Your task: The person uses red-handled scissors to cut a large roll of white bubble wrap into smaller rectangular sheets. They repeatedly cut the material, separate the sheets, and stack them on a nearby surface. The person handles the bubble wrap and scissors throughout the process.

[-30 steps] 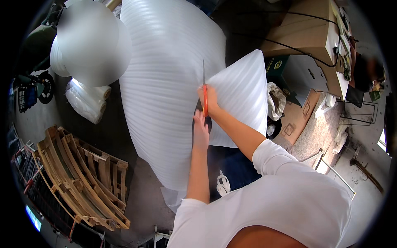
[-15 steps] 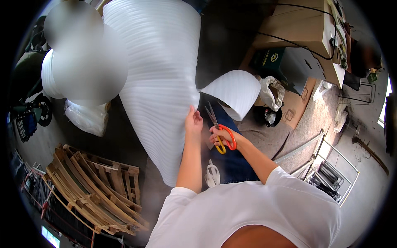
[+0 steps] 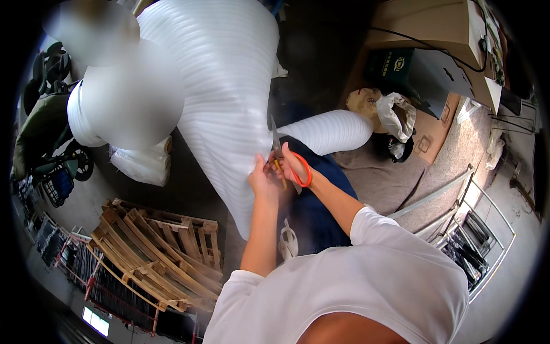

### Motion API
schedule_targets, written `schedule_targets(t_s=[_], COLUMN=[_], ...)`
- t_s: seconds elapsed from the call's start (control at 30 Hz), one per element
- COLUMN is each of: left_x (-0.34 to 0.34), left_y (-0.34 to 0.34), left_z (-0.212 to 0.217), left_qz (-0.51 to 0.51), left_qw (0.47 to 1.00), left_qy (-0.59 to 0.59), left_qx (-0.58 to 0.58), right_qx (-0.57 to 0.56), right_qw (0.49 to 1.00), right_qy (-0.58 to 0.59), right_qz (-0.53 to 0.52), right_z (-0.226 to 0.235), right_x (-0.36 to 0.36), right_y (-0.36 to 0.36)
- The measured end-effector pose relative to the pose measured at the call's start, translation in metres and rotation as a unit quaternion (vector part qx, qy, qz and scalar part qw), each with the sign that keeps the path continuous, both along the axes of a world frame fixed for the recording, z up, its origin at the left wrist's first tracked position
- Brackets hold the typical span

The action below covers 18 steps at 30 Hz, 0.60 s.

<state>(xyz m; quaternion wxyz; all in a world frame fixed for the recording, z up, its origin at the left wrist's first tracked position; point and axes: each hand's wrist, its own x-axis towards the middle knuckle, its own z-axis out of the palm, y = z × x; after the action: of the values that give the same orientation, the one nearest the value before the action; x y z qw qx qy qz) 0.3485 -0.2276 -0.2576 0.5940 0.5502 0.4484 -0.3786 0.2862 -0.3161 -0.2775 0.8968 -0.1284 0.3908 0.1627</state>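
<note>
A large sheet of white ribbed foam (image 3: 223, 86) spreads in front of me, narrowing toward my left side. My left hand (image 3: 262, 179) is closed on its right edge. Beside it, my right hand (image 3: 286, 165) grips scissors (image 3: 302, 172) with one orange and one yellow handle. Their blades point away from me and lie at the sheet's edge, by the split where a curled foam flap (image 3: 329, 131) branches off to the right. How far apart the blades are is hard to see. My fingertips nearly meet, and part of the yellow handle is hidden.
Wooden pallets (image 3: 154, 246) are stacked at the lower left. A plastic-wrapped roll (image 3: 140, 162) lies above them, near a heavily blurred area. Cardboard boxes (image 3: 424, 26), a white sack (image 3: 396, 117) and a metal-framed rack (image 3: 481, 246) stand on the right.
My right hand has brought the scissors left, close to my left hand and against the foam's edge. The flap now looks lower and flatter. The whole view has shifted slightly.
</note>
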Motion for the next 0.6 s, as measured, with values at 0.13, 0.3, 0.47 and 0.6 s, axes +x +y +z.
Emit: schedule_targets(t_s=[0.13,0.3,0.47,0.6], left_x=[0.01,0.016,0.008,0.013], left_y=[-0.018,-0.047,-0.037,-0.049], left_z=[0.022,0.044,0.03,0.038], left_qz=[-0.005,-0.009,0.011,-0.061], left_qw=[0.999,1.0,0.998,0.996], left_qy=[-0.007,-0.008,-0.042,-0.045], left_qx=[-0.032,0.009,0.046,0.049], right_qx=[0.013,0.038,0.045,-0.021], right_qw=[0.996,0.991,0.982,0.98], right_qy=[-0.057,-0.104,-0.176,-0.168], right_qz=[-0.068,-0.068,-0.059,-0.101], right_z=[-0.006,-0.029,-0.031,-0.009], right_x=[0.008,0.0,-0.007,0.006], right_y=[0.003,-0.002,-0.015,-0.021])
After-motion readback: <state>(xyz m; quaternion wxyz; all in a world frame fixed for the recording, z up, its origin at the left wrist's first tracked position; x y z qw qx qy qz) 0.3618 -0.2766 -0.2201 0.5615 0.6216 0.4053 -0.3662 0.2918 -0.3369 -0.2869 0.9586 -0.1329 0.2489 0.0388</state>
